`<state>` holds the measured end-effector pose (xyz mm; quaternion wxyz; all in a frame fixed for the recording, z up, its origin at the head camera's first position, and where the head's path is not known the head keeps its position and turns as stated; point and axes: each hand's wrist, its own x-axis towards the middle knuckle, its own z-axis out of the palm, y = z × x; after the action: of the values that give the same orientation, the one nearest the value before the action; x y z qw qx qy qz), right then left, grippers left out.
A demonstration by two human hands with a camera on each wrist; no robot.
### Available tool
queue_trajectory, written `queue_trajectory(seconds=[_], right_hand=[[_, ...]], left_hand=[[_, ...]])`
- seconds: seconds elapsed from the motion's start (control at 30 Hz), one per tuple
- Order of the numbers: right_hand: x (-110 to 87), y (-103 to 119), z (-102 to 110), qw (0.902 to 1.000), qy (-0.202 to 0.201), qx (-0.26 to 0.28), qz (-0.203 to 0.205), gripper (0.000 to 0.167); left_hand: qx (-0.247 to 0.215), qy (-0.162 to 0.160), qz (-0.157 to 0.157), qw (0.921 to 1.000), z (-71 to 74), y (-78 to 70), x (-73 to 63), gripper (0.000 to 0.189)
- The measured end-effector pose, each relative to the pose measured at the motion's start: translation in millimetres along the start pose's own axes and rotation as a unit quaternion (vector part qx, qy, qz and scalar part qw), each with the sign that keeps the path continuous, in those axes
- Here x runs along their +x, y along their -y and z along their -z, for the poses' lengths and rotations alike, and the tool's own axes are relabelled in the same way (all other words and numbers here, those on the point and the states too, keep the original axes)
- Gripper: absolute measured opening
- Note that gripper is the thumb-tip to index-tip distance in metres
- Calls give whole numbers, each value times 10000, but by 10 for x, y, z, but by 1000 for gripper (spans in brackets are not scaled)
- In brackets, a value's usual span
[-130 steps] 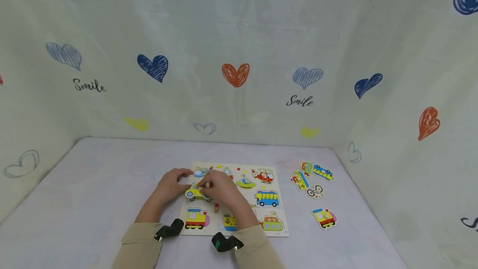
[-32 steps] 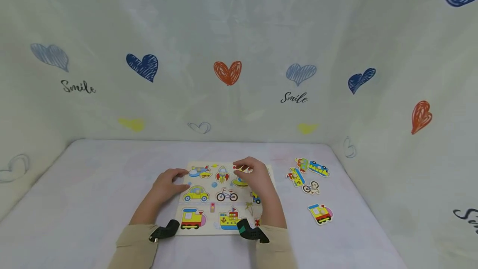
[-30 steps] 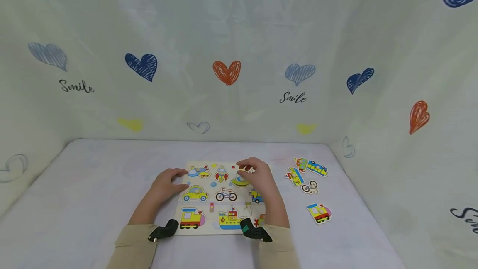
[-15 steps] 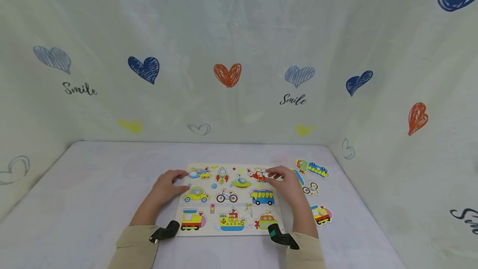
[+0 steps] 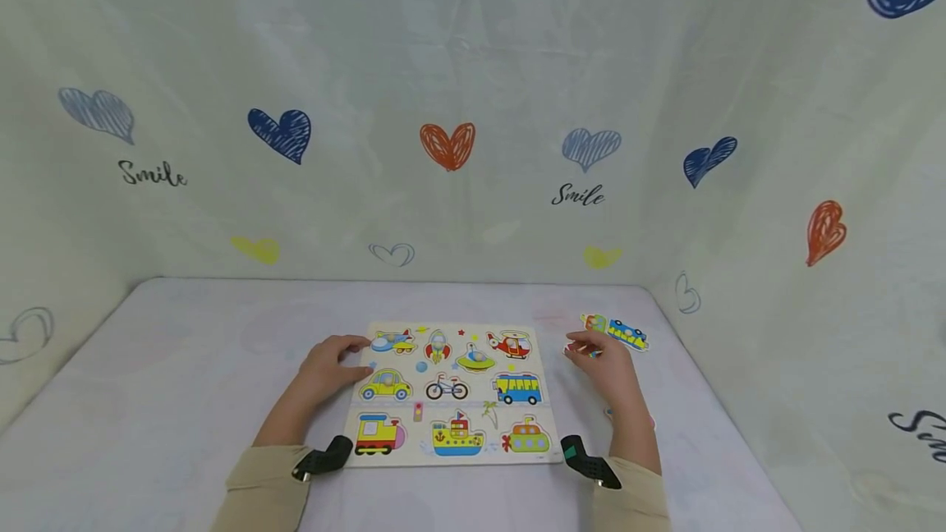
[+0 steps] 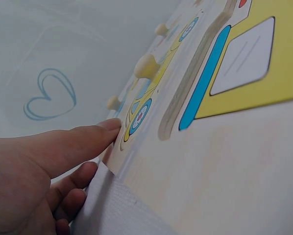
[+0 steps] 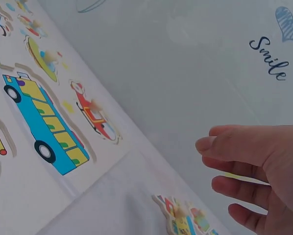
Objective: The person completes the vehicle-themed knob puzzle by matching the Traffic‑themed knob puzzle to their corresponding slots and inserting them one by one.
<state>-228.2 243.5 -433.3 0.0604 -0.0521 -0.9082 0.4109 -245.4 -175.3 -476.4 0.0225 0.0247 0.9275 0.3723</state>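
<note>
On the table lies a wooden puzzle board (image 5: 417, 451) printed with vehicles. Knobbed pieces sit in it, among them the yellow car (image 5: 386, 384) and the red helicopter (image 5: 510, 345). My left hand (image 5: 321, 372) is at the board's left edge; its extended index finger (image 6: 83, 144) touches the rim near the car. To the right of the board, my right hand (image 5: 609, 372) hovers over the loose pieces, fingers slightly bent and apart from the thumb, holding nothing. Below it in the right wrist view lies the loose ship piece (image 7: 178, 218), mostly covered in the head view.
Beyond the right hand lie the loose bus piece (image 5: 628, 335) and submarine piece (image 5: 594, 323). The right forearm hides most of the train piece; the bicycle piece is out of sight behind the hand. Heart-printed cloth (image 5: 473, 220) stands behind the table (image 5: 199, 368).
Earlier my right hand pinched the car piece over the board; the car now sits in its recess. The right hand has moved rightward to the loose pieces. The left hand stays at the board's edge.
</note>
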Motion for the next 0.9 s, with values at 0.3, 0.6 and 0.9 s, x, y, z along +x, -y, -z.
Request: queue_trajectory(seconds=[0.3, 0.6, 0.9], right_hand=[[41, -177, 100, 9994, -197, -172, -209, 31], [44, -328, 153, 9951, -388, -1, -913, 31], [14, -420, 163, 9877, -517, -70, -1471, 29]], left_hand=[[18, 20, -21, 10000, 14, -9, 2, 49], [2, 17, -101, 9999, 29, -9, -7, 49], [-71, -1, -57, 10000, 3, 3, -1, 49]])
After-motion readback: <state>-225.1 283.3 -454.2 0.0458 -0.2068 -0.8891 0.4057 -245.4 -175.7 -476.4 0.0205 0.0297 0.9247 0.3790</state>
